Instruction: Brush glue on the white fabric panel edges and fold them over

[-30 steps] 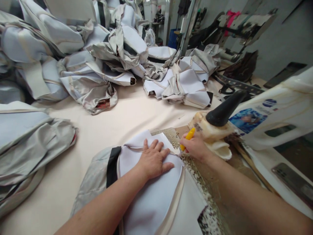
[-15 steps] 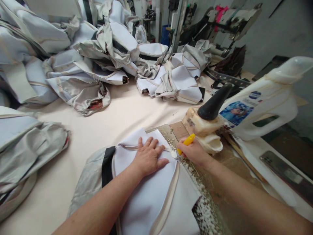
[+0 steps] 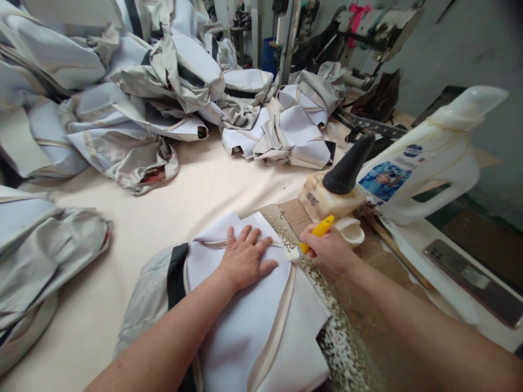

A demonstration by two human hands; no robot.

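My left hand [image 3: 247, 256] lies flat with fingers spread on a white sewn fabric piece [image 3: 241, 332] that has a black band and a grey lining. In my right hand [image 3: 327, 247] is a brush with a yellow handle [image 3: 322, 226]. Its white-coated bristles touch the right edge of the fabric, beside a pale seam strip [image 3: 272, 343]. Under that edge lies a brown board [image 3: 359, 316] crusted with dried white matter.
Behind the board stand a worn block with a black cone [image 3: 349, 166] and a white jug [image 3: 441, 158]. A phone [image 3: 474, 277] lies at right. Heaps of similar sewn pieces [image 3: 188, 81] cover the back and left of the table [image 3: 143, 228].
The brush has shifted slightly, its handle tilting further to the right, with the bristles still at the fabric edge. My left hand stays pressed on the piece. The view has turned a little.
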